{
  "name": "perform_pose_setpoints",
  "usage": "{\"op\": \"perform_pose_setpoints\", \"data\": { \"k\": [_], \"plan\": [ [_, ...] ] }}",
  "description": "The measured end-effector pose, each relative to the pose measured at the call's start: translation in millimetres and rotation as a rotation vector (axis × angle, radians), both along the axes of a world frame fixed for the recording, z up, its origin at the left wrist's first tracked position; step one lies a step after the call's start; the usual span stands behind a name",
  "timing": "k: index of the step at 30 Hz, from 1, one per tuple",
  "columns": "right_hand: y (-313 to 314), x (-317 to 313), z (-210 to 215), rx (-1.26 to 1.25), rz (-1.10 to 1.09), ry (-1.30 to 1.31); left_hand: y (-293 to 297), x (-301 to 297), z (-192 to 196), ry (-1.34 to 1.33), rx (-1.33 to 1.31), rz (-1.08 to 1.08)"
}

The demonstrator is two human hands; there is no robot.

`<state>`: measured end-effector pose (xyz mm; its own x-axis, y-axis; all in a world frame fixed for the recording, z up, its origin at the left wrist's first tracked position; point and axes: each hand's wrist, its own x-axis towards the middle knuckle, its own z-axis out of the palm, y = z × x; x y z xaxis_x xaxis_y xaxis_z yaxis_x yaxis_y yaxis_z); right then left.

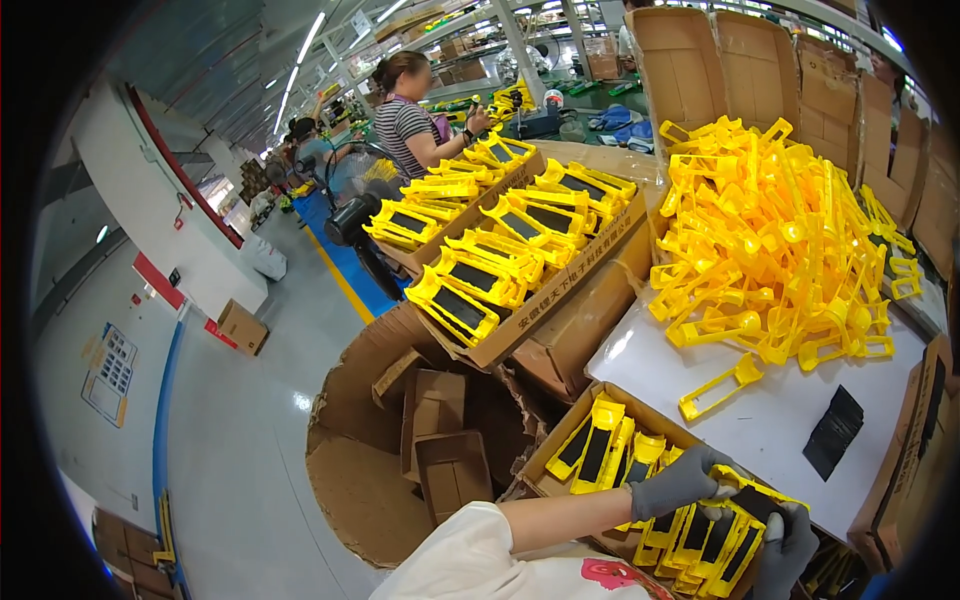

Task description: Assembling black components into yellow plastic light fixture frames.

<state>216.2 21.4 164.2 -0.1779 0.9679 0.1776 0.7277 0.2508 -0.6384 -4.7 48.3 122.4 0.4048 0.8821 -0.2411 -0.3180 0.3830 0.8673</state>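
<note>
Yellow frame with black strip [757, 502], over the right side of the cardboard tray [655, 415], is gripped by left hand [680, 478] and right hand [788, 550], fingers curled around opposite ends, apparently for steadiness.

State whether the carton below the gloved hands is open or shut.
Open: no flaps cover the carton, and yellow frames with black strips show inside.

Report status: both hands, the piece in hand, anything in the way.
Left hand and right hand, both gloved, on one yellow frame. Black strip on it. Cardboard box of similar frames just below; no obstruction visible.
</note>
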Motion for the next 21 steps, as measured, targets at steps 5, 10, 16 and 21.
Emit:
{"op": "perform_pose_setpoints", "data": {
  "k": [5,10,16,21],
  "plan": [
    [3.1,-2.3,5.0,-0.009,0.025,-0.038,0.6,3.7,-3.2,0.093,-0.019,0.030],
    [4.1,1.2,3.2,-0.035,0.074,-0.062,-9.5,6.6,-2.1,0.132,0.046,0.089],
    [-6.2,-1.8,4.4,-0.010,0.109,-0.178,-21.6,5.2,-0.3,0.164,0.106,0.103],
    [0.7,-5.4,-22.1,0.088,0.014,0.125,-20.5,0.9,7.6,0.125,0.042,0.003]
  ]
}}
